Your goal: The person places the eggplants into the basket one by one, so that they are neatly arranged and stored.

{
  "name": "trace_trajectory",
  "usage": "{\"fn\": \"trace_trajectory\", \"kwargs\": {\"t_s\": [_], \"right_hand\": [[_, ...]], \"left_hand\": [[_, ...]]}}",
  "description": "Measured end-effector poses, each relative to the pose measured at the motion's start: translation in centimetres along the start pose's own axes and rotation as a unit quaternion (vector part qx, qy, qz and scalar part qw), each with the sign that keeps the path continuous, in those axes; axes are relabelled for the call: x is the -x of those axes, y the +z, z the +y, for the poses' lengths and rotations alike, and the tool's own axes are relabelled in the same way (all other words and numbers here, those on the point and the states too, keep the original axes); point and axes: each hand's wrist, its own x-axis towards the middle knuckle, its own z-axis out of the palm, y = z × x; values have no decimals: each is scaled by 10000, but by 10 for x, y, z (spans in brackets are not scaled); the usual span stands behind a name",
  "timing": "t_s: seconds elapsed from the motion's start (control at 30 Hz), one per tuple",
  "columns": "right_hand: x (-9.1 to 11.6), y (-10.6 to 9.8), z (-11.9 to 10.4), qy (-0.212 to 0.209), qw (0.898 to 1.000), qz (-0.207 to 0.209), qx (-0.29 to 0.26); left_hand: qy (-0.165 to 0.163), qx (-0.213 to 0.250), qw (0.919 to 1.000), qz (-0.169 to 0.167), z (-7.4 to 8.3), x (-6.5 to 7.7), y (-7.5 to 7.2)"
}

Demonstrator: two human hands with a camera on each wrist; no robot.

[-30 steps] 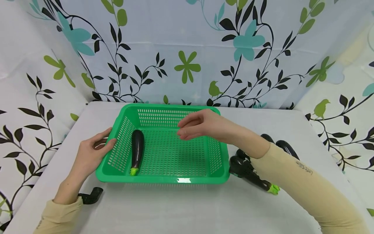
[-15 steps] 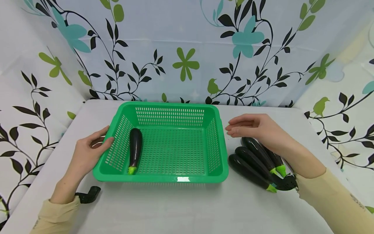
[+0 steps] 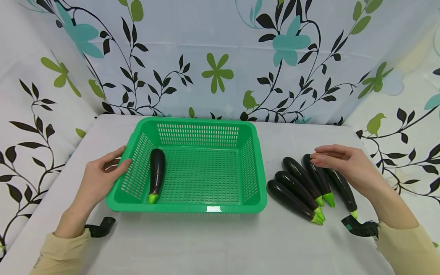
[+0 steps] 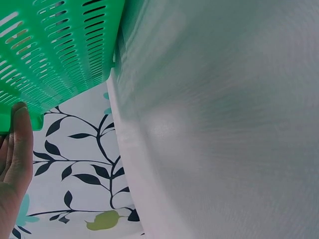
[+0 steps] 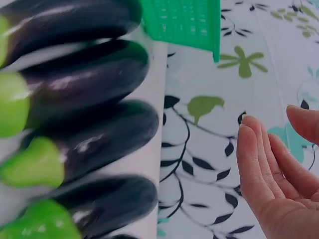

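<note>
Head view: a pale fabric curtain (image 3: 192, 26) printed with black vines, teal flowers and green birds surrounds a table (image 3: 206, 244) under a smooth white cloth. On the table sits a green plastic basket (image 3: 158, 208), rectangular, with slotted walls, a gridded floor and a glossy rolled rim. The left hand (image 3: 97, 177) grips this rim at the basket's left side, thumb and fingers close together with the edge between them. The right hand (image 3: 350, 168) is released and holds nothing; it hovers over the far ends of the rightmost eggplants, fingers extended side by side, thumb spread from them in the right wrist view. One eggplant (image 3: 157, 170), shiny, dark and slightly club-shaped, lies lengthwise inside the basket near its left wall, bright green cap toward the person. Five loose eggplants (image 3: 299, 191) fan out right of the basket, caps likewise nearer the person. Small black wrist cameras (image 3: 101, 228) jut from both sleeves.
</note>
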Motion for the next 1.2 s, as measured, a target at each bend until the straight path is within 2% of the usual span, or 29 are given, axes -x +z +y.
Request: {"fn": "trace_trajectory", "kwargs": {"t_s": [0.2, 0.37, 0.63, 0.73, 0.97, 1.2], "right_hand": [[12, -17, 21, -204, 9979, -9, -617], [19, -28, 31, -152, 9991, 358, -172], [23, -41, 45, -118, 9967, 797, -134], [23, -44, 48, -18, 9959, 904, -6], [24, -53, 51, 390, 9894, 1126, 829], [24, -60, 59, 440, 9865, 1226, 990]], "left_hand": [[10, -38, 10000, -9, 0, 0, 0], [12, -87, 10000, -14, 1, -1, -1], [-63, -111, 9999, -11, 2, 0, -1], [-65, -127, 9999, -5, 2, 0, -1], [-95, -147, 9998, 24, 2, 1, -1], [-100, -89, 9999, 8, 3, -1, 0]]}}
